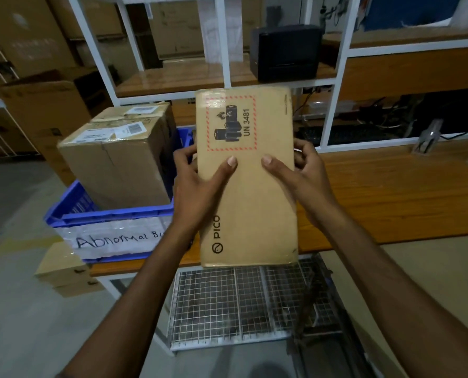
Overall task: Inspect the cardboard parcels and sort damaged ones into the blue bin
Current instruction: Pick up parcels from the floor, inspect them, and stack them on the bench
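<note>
Nearest, a white wire-mesh rack (pixel 227 304) sits under the worktop edge. Above it, both hands hold up a flat, oblong brown cardboard parcel (pixel 249 203) printed with a red-bordered battery warning and "PICO". The left hand (pixel 200 184) has its grip clamped on the parcel's left edge, thumb pressed flat on the front and fingers curled behind. The right hand (pixel 301 175) grips the right edge the same way. The parcel hangs clear over the wooden worktop (pixel 391 192). Just left of it stands the blue plastic bin (pixel 110 214), labelled "Abnormal", holding a large taped cardboard box (pixel 118 165). Farther back, a black printer (pixel 284 53) rests on a shelf.
</note>
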